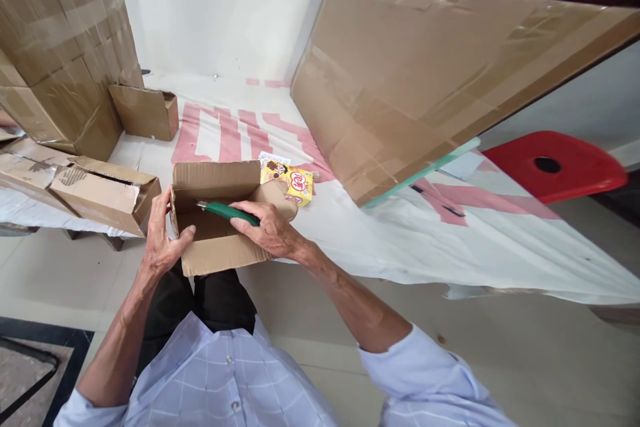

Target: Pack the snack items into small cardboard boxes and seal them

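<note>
An open cardboard box (225,250) with its flaps spread sits at the table's front edge, close to my body. My left hand (165,240) grips its left wall, thumb inside and fingers outside. In my right hand (267,227) is a green utility knife (225,210), its short blade pointing left over the box's opening. The right flap lies beyond that hand. Just behind the box's right side is a small yellow printed carton (299,180), partly hidden by the flap.
Closed cardboard boxes (100,190) line the left of the table, with a large taped stack (65,47) behind. A big cardboard sheet (425,74) leans at the right. Near it lie a dark, thin tool (440,200) and, beyond the table, a red stool (575,164).
</note>
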Action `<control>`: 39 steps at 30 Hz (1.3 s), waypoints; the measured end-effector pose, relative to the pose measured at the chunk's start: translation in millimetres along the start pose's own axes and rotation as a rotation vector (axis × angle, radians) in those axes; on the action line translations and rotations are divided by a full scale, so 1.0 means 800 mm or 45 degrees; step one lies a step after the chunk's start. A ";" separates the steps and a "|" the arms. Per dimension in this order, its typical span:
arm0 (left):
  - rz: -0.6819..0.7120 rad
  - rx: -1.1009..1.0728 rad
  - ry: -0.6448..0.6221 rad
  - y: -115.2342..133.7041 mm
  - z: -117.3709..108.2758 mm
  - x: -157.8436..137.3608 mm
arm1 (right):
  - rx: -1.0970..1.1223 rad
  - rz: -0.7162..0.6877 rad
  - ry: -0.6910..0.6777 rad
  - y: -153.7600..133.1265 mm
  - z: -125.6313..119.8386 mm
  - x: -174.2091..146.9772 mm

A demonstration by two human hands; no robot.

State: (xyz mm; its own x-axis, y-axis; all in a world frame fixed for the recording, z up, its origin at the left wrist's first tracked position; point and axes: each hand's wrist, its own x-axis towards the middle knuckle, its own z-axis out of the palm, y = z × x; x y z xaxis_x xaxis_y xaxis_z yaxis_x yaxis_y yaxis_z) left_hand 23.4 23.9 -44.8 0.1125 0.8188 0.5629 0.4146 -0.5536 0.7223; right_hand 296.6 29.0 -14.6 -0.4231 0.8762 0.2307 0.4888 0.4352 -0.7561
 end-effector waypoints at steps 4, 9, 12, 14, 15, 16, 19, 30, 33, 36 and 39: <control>-0.003 -0.019 0.005 -0.001 0.001 0.000 | -0.013 0.014 -0.024 -0.004 -0.002 0.002; -0.018 -0.030 0.030 -0.008 0.004 -0.001 | -0.038 0.041 -0.076 -0.008 -0.004 0.004; -0.033 -0.036 0.037 -0.012 0.006 -0.002 | -0.041 0.088 -0.111 -0.009 -0.005 0.006; -0.047 -0.039 0.034 -0.013 0.006 -0.003 | -0.055 0.129 -0.145 -0.008 -0.006 0.008; -0.052 -0.038 0.032 -0.013 0.007 -0.003 | -0.067 0.148 -0.165 -0.008 -0.006 0.009; -0.055 -0.036 0.029 -0.013 0.007 -0.003 | -0.082 0.165 -0.185 -0.008 -0.006 0.011; -0.064 -0.039 0.029 -0.013 0.009 -0.003 | -0.120 0.200 -0.223 -0.007 -0.007 0.015; -0.086 -0.068 0.022 -0.020 0.013 -0.005 | -0.143 0.194 -0.167 -0.005 -0.005 0.021; -0.087 -0.056 0.015 -0.018 0.013 -0.004 | -0.156 0.196 -0.170 -0.004 -0.005 0.022; -0.075 -0.041 0.002 -0.015 0.013 -0.003 | -0.182 0.194 -0.149 -0.004 -0.006 0.022; -0.069 -0.047 -0.014 -0.014 0.012 -0.003 | -0.197 0.204 -0.130 -0.006 -0.007 0.022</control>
State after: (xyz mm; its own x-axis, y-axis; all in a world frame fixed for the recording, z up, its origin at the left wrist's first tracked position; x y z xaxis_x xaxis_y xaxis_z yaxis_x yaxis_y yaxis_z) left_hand 27.5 30.0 -58.1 0.1011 0.8491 0.5185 0.3865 -0.5138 0.7659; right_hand 291.3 43.2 -3.5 -0.4022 0.9144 0.0464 0.6637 0.3261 -0.6732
